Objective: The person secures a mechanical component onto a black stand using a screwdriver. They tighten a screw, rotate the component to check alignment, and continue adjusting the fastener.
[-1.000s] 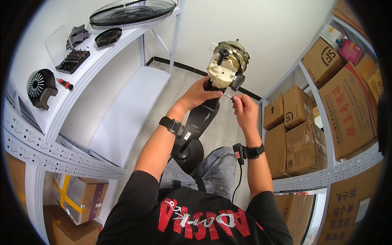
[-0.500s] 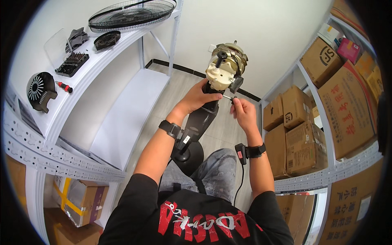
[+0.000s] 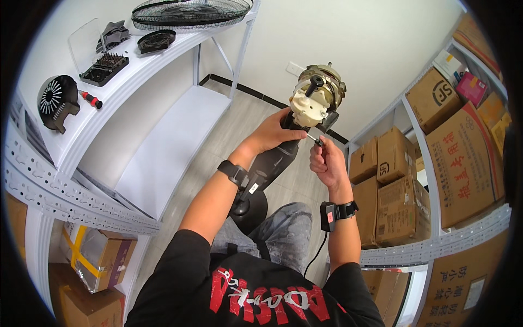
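A stripped fan motor with a cream gearbox housing stands on top of a dark fan column, which leans toward me. My left hand is wrapped round the neck just under the housing, its thumb across the front. In my right hand, the fingers pinch the dark end of a thin metal rod. The rod points at the neck beside my left thumb; whether it is a screw or a small driver is unclear. Below, the round black base shows between my legs.
On the left white shelf lie a fan grille, a bit set, a red-and-black screwdriver, a vented black cover and a round black part. Cardboard boxes fill the right shelves.
My view has shifted, so the scene sits a little differently. The rod now slants down more toward my right hand, which has turned and closed more around its end. My left hand keeps its grip.
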Available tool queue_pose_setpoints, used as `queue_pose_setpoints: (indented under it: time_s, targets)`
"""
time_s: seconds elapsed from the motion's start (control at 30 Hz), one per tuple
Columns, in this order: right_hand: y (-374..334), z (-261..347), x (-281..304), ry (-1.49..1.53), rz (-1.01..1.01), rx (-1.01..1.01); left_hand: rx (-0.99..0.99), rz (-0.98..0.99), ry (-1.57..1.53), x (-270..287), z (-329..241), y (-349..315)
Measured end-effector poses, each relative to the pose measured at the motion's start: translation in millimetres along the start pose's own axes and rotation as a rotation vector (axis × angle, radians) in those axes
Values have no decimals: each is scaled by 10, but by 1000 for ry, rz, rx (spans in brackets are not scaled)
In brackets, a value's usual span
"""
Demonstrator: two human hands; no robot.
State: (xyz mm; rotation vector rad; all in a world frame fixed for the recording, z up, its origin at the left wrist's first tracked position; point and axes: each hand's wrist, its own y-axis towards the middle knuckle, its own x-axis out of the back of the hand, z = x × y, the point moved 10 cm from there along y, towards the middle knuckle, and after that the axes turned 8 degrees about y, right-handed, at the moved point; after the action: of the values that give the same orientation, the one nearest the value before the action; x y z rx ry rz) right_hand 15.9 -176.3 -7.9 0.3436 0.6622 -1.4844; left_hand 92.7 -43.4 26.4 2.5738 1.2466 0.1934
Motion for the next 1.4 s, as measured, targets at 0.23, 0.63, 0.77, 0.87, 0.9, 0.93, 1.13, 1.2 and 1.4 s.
queue_pose_setpoints:
  time_s: [0.23, 0.63, 0.77, 0.87, 0.9, 0.93, 1.13, 1.2, 1.4]
  targets:
    - [-420, 606, -362, -1237, -211, 843, -21, -7, 10, -1, 20, -6]
    - [-315, 584, -225, -1028, -190, 640, -1, -11, 1, -1, -9, -13]
    - [-630, 660, -639, -1375, -171, 989, 7, -1, 8, -3, -40, -33]
    - [-642, 655, -682, -1456, -144, 1058, 4, 14, -8, -15, -59, -21]
    - [-633, 654, -677, -1449, -136, 1069, 5, 15, -13, -18, -54, -25]
    - [-614, 652, -673, -1444, -124, 1081, 4, 12, -18, -14, -50, -25]
    - [-40, 343, 104, -613, -212, 323, 12, -3, -25, -9, -8, -10]
    - [-99, 373, -4, -596, -140, 280, 17, 11, -24, -19, -16, -22]
    - [-522, 618, -525, -1376, -127, 885, 16, 4, 0, 8, -4, -25]
